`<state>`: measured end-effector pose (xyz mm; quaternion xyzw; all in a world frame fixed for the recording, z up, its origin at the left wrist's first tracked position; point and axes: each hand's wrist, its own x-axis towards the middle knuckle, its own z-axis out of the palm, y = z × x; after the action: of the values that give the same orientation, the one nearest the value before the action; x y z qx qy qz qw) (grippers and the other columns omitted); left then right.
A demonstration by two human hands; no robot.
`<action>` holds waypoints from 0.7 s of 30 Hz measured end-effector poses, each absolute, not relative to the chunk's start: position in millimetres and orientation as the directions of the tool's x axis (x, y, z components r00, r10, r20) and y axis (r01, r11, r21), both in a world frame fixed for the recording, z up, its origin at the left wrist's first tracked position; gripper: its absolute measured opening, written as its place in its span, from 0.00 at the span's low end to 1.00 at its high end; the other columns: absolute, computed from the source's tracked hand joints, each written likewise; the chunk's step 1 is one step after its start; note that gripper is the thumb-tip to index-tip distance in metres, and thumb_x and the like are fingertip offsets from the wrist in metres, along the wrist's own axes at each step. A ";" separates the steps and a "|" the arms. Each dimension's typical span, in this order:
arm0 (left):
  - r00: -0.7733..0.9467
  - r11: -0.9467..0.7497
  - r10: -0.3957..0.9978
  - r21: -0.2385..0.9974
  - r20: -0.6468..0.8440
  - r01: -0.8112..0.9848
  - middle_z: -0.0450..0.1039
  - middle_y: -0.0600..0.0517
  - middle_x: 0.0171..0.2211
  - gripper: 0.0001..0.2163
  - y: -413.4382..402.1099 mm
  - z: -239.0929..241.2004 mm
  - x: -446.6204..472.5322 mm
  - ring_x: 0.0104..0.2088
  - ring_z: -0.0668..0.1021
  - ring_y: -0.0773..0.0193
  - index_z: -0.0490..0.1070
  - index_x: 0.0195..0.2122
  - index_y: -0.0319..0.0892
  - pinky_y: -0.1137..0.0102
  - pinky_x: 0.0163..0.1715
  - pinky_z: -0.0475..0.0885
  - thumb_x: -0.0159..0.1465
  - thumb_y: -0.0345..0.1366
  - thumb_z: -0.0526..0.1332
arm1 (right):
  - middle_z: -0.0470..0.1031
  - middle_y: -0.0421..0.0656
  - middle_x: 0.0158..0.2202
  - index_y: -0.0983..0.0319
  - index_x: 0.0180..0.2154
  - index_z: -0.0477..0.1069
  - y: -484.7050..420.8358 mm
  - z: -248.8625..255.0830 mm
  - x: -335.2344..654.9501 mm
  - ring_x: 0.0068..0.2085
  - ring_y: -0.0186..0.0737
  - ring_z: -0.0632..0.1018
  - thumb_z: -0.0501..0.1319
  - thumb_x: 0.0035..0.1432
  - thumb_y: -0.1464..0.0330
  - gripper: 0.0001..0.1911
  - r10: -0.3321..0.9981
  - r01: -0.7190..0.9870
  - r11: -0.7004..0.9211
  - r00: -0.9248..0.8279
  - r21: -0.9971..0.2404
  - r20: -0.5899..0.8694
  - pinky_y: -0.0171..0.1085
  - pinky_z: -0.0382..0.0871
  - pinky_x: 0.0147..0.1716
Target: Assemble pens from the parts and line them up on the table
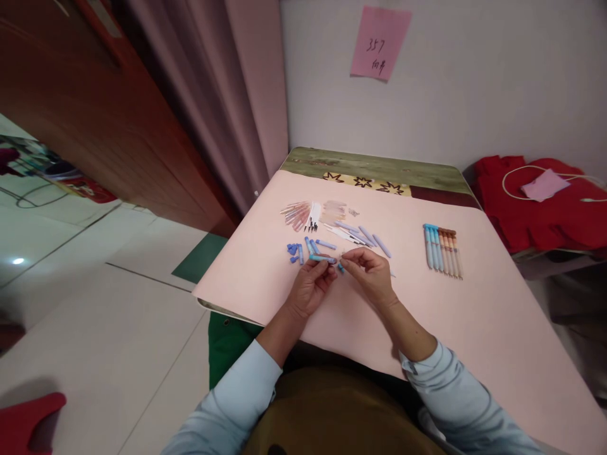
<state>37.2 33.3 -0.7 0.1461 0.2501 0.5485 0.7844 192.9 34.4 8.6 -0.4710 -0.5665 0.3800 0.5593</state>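
Between the fingers of my left hand is a light-blue pen barrel, lying nearly level. My right hand pinches at the barrel's right end; whatever small part its fingertips hold is too small to name. Just beyond my hands lie several blue pen barrels and a cluster of dark-blue caps. Farther back are pale lavender barrels, white refills with black tips, brownish clear tubes and a small heap of springs.
A row of assembled blue and brown pens lies on the right of the pink-covered table. Red cloth with a white cable is beyond the table's right edge. A wooden door and a curtain stand at the left.
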 end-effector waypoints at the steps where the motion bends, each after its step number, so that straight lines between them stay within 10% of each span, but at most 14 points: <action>1: 0.273 0.355 0.934 0.505 -0.232 -0.787 0.79 0.50 0.31 0.10 33.2 -0.9 36.9 0.27 0.78 0.72 0.77 0.36 0.34 0.77 0.32 0.76 0.54 0.29 0.72 | 0.77 0.39 0.30 0.59 0.33 0.77 34.3 9.1 193.3 0.29 0.35 0.73 0.69 0.53 0.61 0.08 0.958 0.114 0.270 0.069 -0.956 0.279 0.36 0.68 0.31; 13: 0.269 0.374 0.924 0.499 -0.270 -0.782 0.80 0.46 0.37 0.07 28.6 0.3 31.1 0.28 0.78 0.71 0.75 0.36 0.36 0.76 0.30 0.76 0.57 0.29 0.69 | 0.79 0.42 0.30 0.60 0.34 0.75 39.0 17.2 197.7 0.28 0.38 0.78 0.71 0.48 0.58 0.14 0.976 -0.039 0.145 0.170 -0.989 0.136 0.39 0.73 0.31; 21: 0.266 0.361 0.930 0.477 -0.255 -0.801 0.78 0.49 0.32 0.08 26.7 4.1 28.4 0.26 0.77 0.71 0.75 0.36 0.36 0.76 0.29 0.75 0.56 0.29 0.69 | 0.75 0.39 0.25 0.61 0.39 0.79 50.3 5.8 226.6 0.26 0.36 0.73 0.62 0.54 0.60 0.14 0.927 0.396 0.042 0.328 -0.917 0.185 0.36 0.68 0.31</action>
<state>28.4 26.7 4.1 0.1272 0.2515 0.5509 0.7855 226.6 50.3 5.8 -0.6400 -0.5167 0.2629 0.5042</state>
